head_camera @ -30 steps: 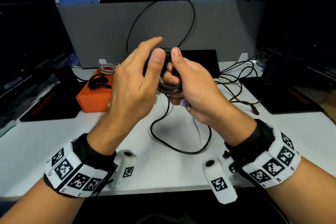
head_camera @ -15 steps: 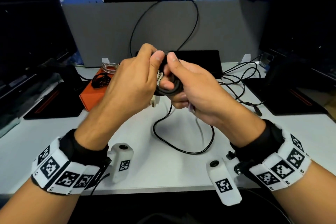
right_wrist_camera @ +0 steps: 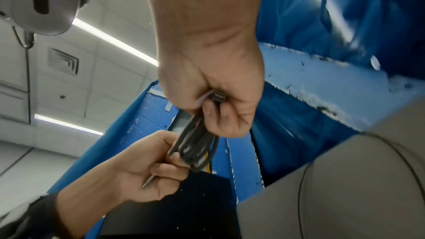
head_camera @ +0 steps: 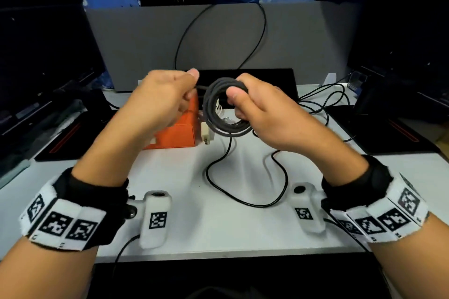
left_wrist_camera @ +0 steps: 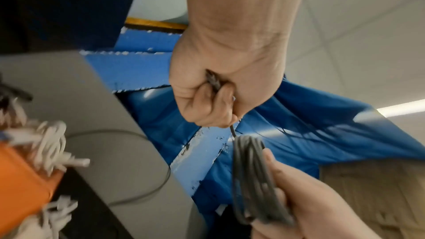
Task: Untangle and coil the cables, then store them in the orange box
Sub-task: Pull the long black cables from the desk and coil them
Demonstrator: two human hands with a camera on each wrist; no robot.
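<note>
— Head view first: we hold the grey cable coil (head_camera: pixel 224 107) in the air over the white table (head_camera: pixel 218 223), at about twelve o'clock from our wrists. Our right hand (head_camera: pixel 262 114) clamps the loops, thumb pressed across them.

— And our left hand (head_camera: pixel 165 99)?

— At nine o'clock of the coil, fingers curled round the cable's free end (left_wrist_camera: pixel 215 83); the left wrist view shows the plug end tucked in the fist and a short run of cable reaching to the coil.

— So which step are we on?

— We judge it the finish of coiling this cable: only that tail seems left loose. Next we must wrap or tuck it so the loops hold, then carry the coil to the orange box (head_camera: pixel 179 133), which sits at seven o'clock of the coil, beneath our left hand.

— Anything else waiting?

— A black cable (head_camera: pixel 245 189) trails on the table at six o'clock, and more black cables (head_camera: pixel 323 102) lie at three o'clock. White cables (left_wrist_camera: pixel 50 144) rest on the box already.
</note>
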